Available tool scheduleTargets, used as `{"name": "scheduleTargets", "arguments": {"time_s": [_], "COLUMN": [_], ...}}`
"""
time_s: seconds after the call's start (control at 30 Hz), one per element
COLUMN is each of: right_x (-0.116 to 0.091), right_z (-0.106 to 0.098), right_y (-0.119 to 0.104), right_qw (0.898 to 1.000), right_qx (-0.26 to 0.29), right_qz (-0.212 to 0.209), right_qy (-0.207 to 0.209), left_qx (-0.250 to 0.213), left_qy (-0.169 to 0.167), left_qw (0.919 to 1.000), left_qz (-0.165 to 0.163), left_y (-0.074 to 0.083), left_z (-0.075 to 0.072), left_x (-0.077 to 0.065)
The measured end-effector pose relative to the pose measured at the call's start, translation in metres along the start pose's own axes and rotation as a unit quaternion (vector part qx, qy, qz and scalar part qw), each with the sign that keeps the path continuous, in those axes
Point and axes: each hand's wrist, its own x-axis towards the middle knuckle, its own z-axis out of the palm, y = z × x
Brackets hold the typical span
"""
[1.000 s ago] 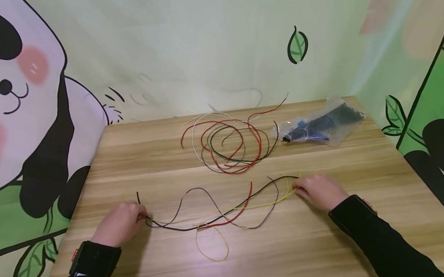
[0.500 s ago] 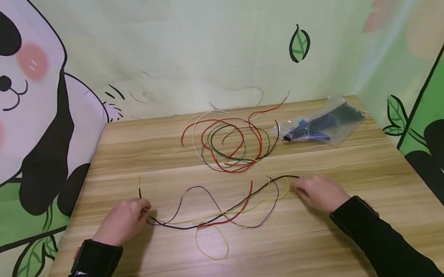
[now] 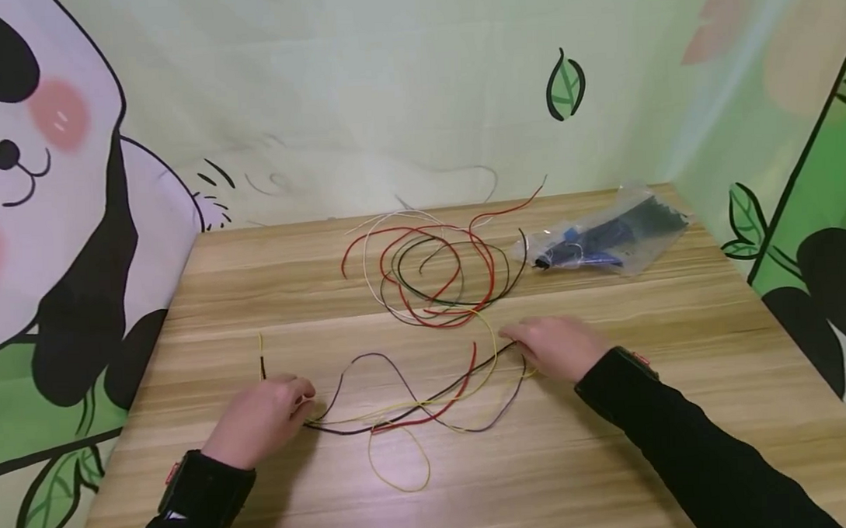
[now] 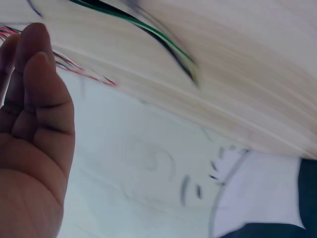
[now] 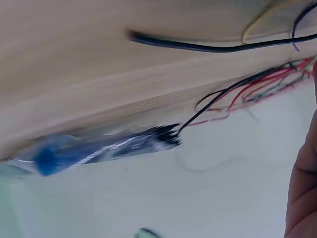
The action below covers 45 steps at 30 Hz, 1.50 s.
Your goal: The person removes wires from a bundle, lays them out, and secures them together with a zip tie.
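Note:
Long thin wires lie across the front of the table: a black wire (image 3: 434, 396), a red wire (image 3: 462, 395), a purple wire (image 3: 373, 355) and a yellow wire (image 3: 419, 450) with a loop toward me. My left hand (image 3: 267, 417) is over their left ends, fingers loosely bent; in the left wrist view nothing shows between thumb and fingers. The short black and yellow ends stick out behind it. At the right ends, my right hand (image 3: 562, 348) hovers with fingers toward the black and yellow wires, partly hiding them. No wire appears gripped there.
Behind them, coiled red wires (image 3: 493, 269) lie tangled with black, green and white ones. A clear plastic bag (image 3: 611, 238) with dark and blue contents rests at the back right. A printed cloth wall (image 3: 389, 102) stands along the table's far edge.
Both hands have moved inward, the left to the right and the right to the left. The yellow wire has left the right hand's fingers and sprung into a curve toward the coil.

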Motion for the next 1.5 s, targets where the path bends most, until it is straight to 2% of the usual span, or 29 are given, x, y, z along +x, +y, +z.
{"name": "scheduleTargets", "arguments": {"time_s": [0.13,0.27,0.4,0.57,0.77,1.0,1.17,1.33,1.5], "right_x": [0.022,0.031,0.032,0.026,0.012,-0.023,-0.045,-0.051,-0.050], "right_z": [0.013,0.017,0.011,0.002,-0.005,-0.008,-0.004,0.005,0.013], "right_y": [-0.001,0.000,-0.002,-0.005,-0.001,0.009,0.015,0.017,0.017], "right_qw": [0.999,0.999,0.999,0.998,0.992,0.996,0.996,0.995,0.995], "right_qx": [-0.029,-0.040,-0.037,-0.052,-0.074,-0.053,-0.065,-0.071,-0.059], "right_qz": [-0.028,-0.031,-0.024,-0.041,-0.077,-0.042,-0.029,-0.029,-0.035], "right_qy": [-0.005,-0.012,-0.009,0.015,0.066,0.060,0.051,0.065,0.077], "left_qx": [0.004,-0.009,-0.017,-0.010,-0.025,-0.021,-0.015,-0.017,-0.024], "left_qy": [-0.013,-0.041,-0.051,-0.042,-0.009,0.003,-0.001,-0.009,0.001], "left_qw": [0.9991,0.9961,0.9958,0.9964,0.9959,0.9966,0.9965,0.9956,0.9949], "left_qz": [0.040,0.078,0.073,0.073,0.087,0.080,0.083,0.092,0.097], "left_y": [0.025,0.049,0.062,0.063,0.057,0.056,0.058,0.059,0.060], "left_z": [0.011,0.025,0.030,0.030,0.027,0.022,0.022,0.025,0.028], "left_x": [0.011,0.025,0.034,0.031,0.022,0.011,0.008,0.011,0.012]}}
